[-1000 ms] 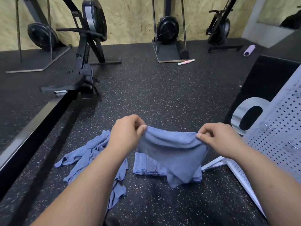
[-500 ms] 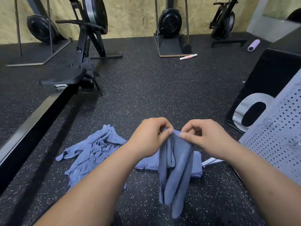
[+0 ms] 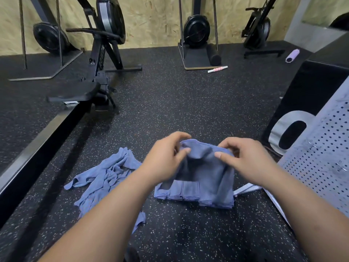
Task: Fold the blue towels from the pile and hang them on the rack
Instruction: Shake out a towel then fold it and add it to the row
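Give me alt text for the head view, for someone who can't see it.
The left hand and right hand pinch the top edge of a blue towel over a row of folded towels on the speckled floor. A loose pile of towels lies left of it; a white perforated rack stands at right.

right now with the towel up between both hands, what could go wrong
1. The left hand and right hand pinch only the top edge of the towel, so the fold may slip open.
2. The towel hangs over the folded stack; lowering it carelessly could muss that row.
3. The loose pile lies just beside the stack, so a dropped towel could get mixed in with it.
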